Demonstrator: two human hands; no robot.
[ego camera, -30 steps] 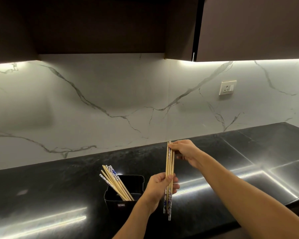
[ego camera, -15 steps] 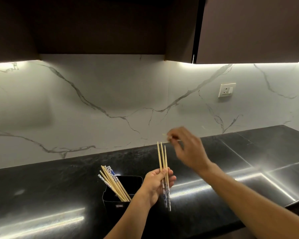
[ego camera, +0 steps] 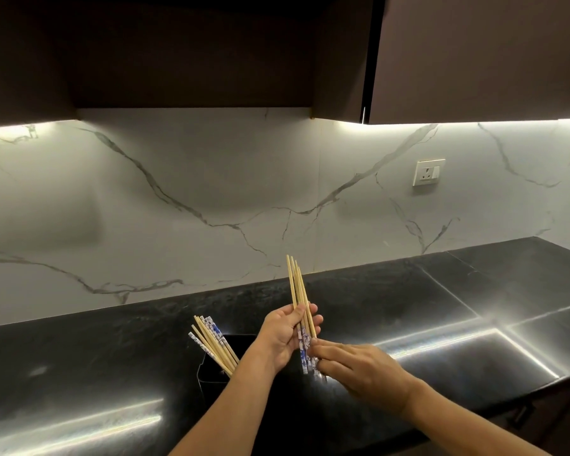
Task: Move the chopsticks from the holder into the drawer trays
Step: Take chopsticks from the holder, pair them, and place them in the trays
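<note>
My left hand (ego camera: 282, 334) grips a bundle of bamboo chopsticks (ego camera: 297, 287) with blue-and-white patterned ends, held nearly upright above the counter. My right hand (ego camera: 356, 366) is at the bundle's lower patterned ends, its fingers touching them from the right. A black square holder (ego camera: 211, 380) stands on the counter just left of my left wrist, partly hidden by my forearm. Several more chopsticks (ego camera: 211, 343) lean to the left out of it. No drawer or tray is in view.
A glossy black stone countertop (ego camera: 458, 327) runs left to right, its front edge near the bottom right. Behind it rises a white marble backsplash with a wall socket (ego camera: 427, 172). Dark upper cabinets (ego camera: 474, 54) hang overhead.
My right hand left the top of the bundle, swung down and now touches its lower ends. The bundle in my left hand has tilted slightly to the left.
</note>
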